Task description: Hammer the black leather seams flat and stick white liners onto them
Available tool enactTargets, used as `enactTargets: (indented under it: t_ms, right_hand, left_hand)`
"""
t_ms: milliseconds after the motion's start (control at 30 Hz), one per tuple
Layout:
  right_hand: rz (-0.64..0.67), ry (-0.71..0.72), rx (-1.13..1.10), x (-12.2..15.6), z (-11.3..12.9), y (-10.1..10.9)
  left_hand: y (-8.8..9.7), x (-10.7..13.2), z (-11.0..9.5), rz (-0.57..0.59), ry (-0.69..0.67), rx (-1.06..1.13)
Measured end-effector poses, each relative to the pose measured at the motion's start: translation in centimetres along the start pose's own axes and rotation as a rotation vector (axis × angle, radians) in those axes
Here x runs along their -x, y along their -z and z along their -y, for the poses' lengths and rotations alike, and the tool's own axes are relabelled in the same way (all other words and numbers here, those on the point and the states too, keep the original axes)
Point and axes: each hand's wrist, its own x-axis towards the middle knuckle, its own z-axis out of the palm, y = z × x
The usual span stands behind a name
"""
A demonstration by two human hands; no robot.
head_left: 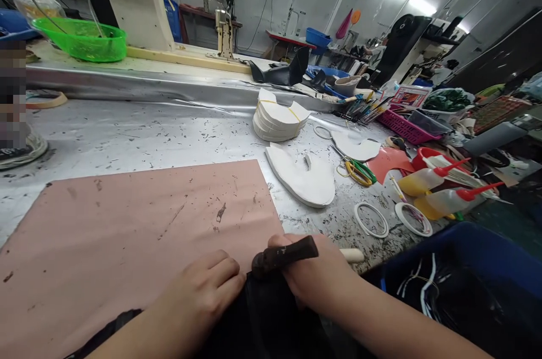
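Observation:
My right hand (317, 268) is closed around a hammer (288, 255). Its dark metal head shows above the knuckles, and the end of a pale handle pokes out to the right. Beneath the hammer head lies a piece of black material (262, 314), which spreads toward my body. My left hand (212, 285) has its fingers curled and pressed together at the black material's edge, just left of the hammer head. Both hands are over the front edge of a pink sheet (169, 218), which is stained with dark marks. The left fingertips are partly hidden.
White sole-shaped pieces (302, 178) and a banded stack (279, 119) lie beyond the sheet. Right are scissors (359, 173), two white tape rolls (371, 220) and red-tipped bottles (423, 181). A blue bin (478, 240) stands at the right. A green basket (84, 40) sits back left.

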Motion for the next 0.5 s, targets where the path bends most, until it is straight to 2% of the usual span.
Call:
enactTargets:
  t_ms: [100,233,300,400,500]
  right_hand:
    - [-0.029,0.015,0.010,-0.1,0.2,0.1]
    - [0.021,0.041,-0.005,-0.3,0.6,0.5]
    - [-0.005,0.060,0.024,-0.2,0.8,0.5]
    - [-0.083,0.097,0.029,-0.1,1.1,0.4]
    - [-0.049,0.111,0.098,-0.1,1.3,0.6]
  left_hand:
    - [0.2,0.3,0.0,0.058,0.015,-0.018]
    - [0.4,1.0,0.0,0.116,0.120,0.016]
    - [0.3,1.1,0.0,0.088,0.140,0.034]
    - [0.1,1.2,-0.2,0.024,0.093,-0.014]
    - [-0.1,1.3,-0.8,0.033,0.050,-0.120]
